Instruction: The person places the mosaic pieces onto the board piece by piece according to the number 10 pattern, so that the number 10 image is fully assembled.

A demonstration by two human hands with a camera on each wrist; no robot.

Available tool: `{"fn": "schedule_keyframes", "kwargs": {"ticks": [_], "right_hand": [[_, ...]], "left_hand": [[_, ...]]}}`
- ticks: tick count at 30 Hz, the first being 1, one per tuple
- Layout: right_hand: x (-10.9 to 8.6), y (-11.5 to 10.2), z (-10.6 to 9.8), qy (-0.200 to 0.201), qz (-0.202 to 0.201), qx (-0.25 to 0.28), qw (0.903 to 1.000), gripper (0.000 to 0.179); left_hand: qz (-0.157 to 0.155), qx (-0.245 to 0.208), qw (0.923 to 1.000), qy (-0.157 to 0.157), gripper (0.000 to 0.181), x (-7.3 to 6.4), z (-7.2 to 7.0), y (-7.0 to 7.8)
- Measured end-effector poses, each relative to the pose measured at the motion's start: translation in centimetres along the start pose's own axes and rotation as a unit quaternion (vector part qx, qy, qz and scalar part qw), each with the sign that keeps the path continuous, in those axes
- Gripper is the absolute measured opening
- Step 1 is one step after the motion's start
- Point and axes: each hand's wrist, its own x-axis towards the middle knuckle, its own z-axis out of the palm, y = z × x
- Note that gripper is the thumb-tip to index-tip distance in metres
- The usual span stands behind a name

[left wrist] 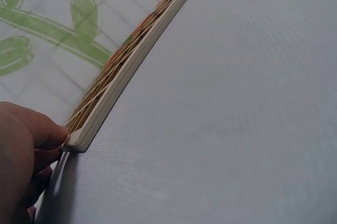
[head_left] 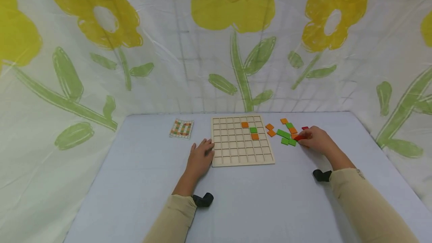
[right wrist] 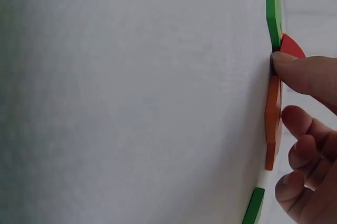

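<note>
A pale wooden grid board (head_left: pixel 233 150) lies flat, with two orange tiles and one green tile (head_left: pixel 253 130) set in its squares. My left hand (head_left: pixel 200 159) rests at its left edge, fingers relaxed. In the left wrist view, the thumb (left wrist: pixel 50 134) touches the board's corner (left wrist: pixel 76 140). Over the loose pieces on the right, my right hand (head_left: pixel 316 140) pinches a red tile (head_left: pixel 299 137) between thumb and fingers. That red tile (right wrist: pixel 291 46) has a curved edge in the right wrist view, where the thumb (right wrist: pixel 305 74) partly covers it.
Several loose orange and green pieces (head_left: pixel 283 134) lie between the board and my right hand. Another red piece (head_left: pixel 305 128) sits just behind that hand. A checkered pattern card (head_left: pixel 181 129) lies left of the board. A flower-printed curtain (head_left: pixel 162 85) stands behind the table.
</note>
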Motion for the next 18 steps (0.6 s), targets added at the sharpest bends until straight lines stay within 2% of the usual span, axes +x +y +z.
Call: {"fn": "schedule_keyframes", "kwargs": {"ticks": [3,8,18], "right_hand": [[0.0,-0.2,0.0,0.014,-0.009,0.003,0.9999,0.033],[1.0,-1.4,0.1,0.032,-0.013,0.044,0.9984,0.037],[3.9,-6.9,2.2,0.028,-0.057,0.116,0.9912,0.03]], "left_hand": [[-0.001,-0.003,1.0,0.0,0.034,0.0,0.0,0.0],[-0.002,-0.003,1.0,0.002,0.034,0.1,0.0,-0.2],[-0.004,-0.009,0.9999,0.001,0.034,0.2,0.3,-0.2]]}}
